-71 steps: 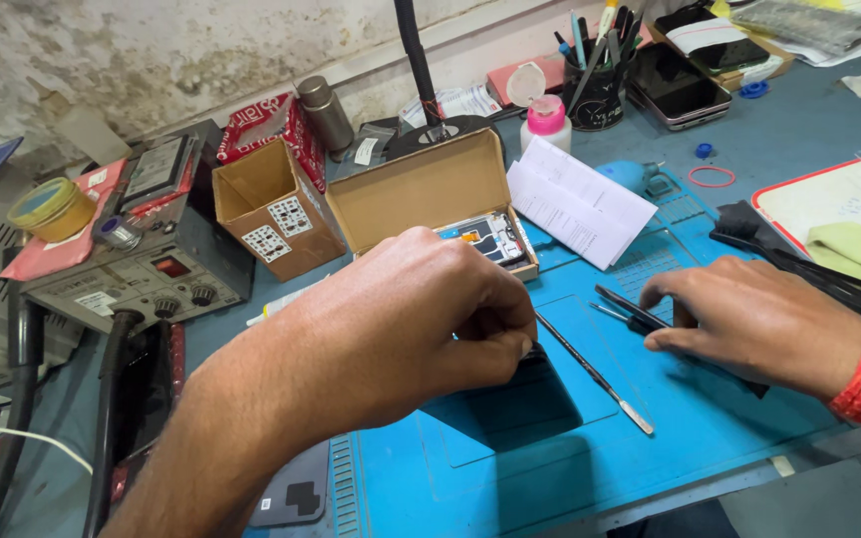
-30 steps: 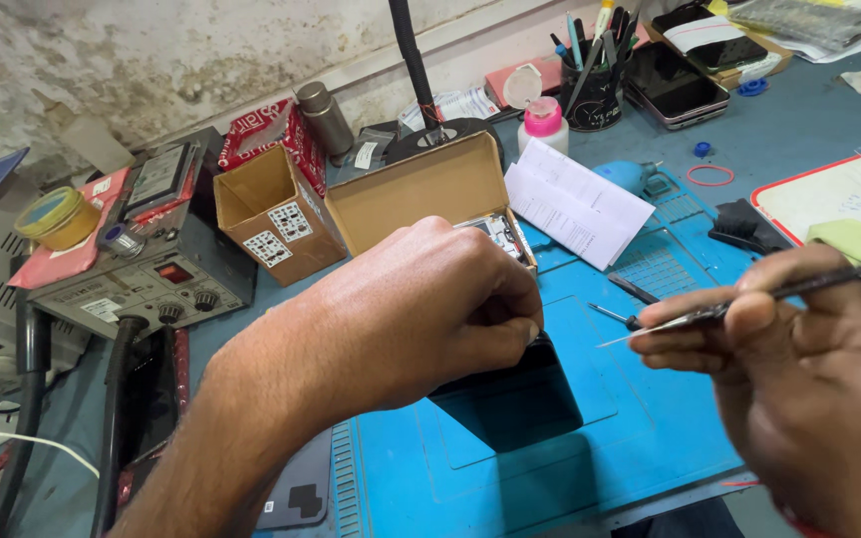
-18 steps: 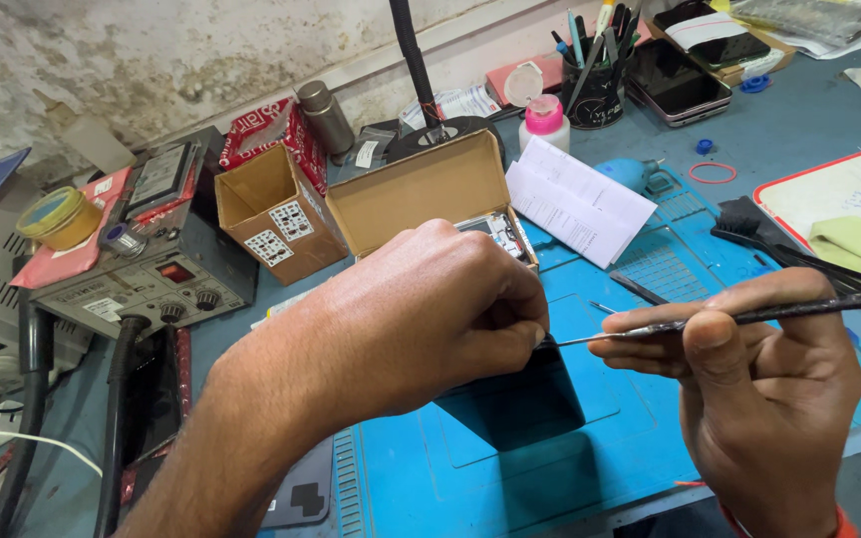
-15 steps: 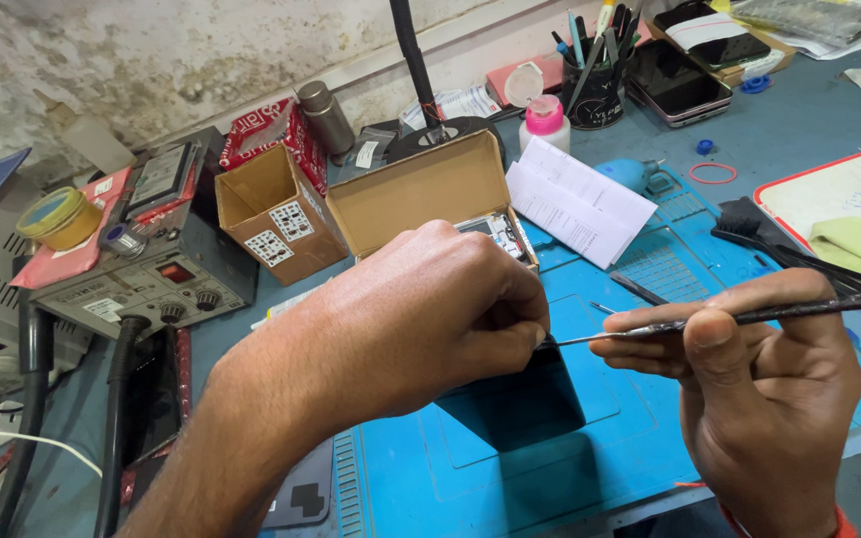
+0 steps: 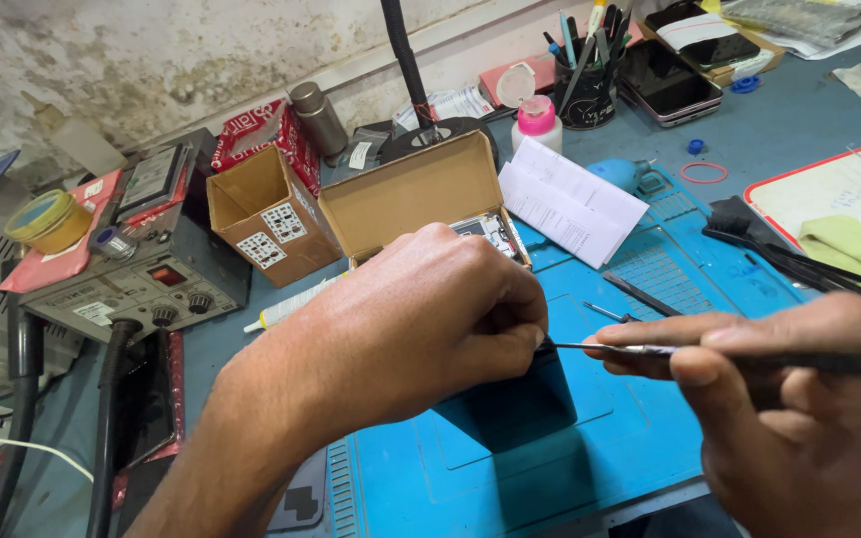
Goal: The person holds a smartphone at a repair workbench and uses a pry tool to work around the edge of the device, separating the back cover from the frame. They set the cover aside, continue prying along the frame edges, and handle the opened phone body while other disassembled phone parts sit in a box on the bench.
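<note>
At the far left of the surface (image 5: 809,110) a yellow tape roll (image 5: 47,219) rests on a grey bench station (image 5: 137,279) with knobs, and a black hose (image 5: 107,418) hangs down from it. Just to the right stand two open cardboard boxes, a small one (image 5: 266,214) and a wider one (image 5: 421,194) with a circuit part showing at its edge.

The left hand (image 5: 421,334) is curled closed over a dark flat device (image 5: 510,413) lying on the blue work mat (image 5: 590,448), fingertips pinched at the device's upper right corner; what exactly they pinch is hidden, possibly a small part.

A folded white leaflet (image 5: 570,204) lies behind, by a pink-capped bottle (image 5: 535,125) and a black cup of pens (image 5: 585,85).

The right hand (image 5: 799,408) is closed around a thin metal probe (image 5: 640,349), held nearly level, its tip touching the device right at the left hand's fingertips. A black brush (image 5: 749,224) lies further right, beside a red-edged white tray (image 5: 849,194).
</note>
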Tool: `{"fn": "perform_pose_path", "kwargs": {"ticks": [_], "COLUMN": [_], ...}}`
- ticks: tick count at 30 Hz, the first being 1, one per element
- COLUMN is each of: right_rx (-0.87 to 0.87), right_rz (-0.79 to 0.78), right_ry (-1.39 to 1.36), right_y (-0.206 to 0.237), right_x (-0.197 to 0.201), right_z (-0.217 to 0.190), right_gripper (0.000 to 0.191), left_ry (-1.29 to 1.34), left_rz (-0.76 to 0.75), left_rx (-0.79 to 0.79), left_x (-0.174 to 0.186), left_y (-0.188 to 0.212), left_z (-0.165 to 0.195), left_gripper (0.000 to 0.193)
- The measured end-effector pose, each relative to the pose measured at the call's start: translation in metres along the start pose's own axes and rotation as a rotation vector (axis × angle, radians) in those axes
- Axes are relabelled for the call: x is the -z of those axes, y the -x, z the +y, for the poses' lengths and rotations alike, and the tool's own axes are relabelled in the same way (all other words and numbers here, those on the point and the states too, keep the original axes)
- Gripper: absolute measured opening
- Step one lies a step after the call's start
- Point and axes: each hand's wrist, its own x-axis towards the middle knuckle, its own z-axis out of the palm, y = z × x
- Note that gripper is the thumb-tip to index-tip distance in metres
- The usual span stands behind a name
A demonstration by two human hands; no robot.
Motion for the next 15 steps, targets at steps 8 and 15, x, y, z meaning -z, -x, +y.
{"fn": "perform_pose_path", "kwargs": {"ticks": [8, 15], "right_rx": [0.158, 0.158], "right_rz": [0.119, 0.167], "right_ry": [0.089, 0.101], "right_y": [0.013, 0.016], "right_x": [-0.019, -0.016], "right_z": [0.006, 0.010], "right_gripper": [0.026, 0.025], "left_ry": [0.036, 0.272], "left_rz": [0.064, 0.108], "left_rx": [0.001, 0.117], "left_x": [-0.006, -0.028], "left_y": [-0.006, 0.011], "left_z": [-0.002, -0.008], "left_gripper": [0.020, 0.031]}}
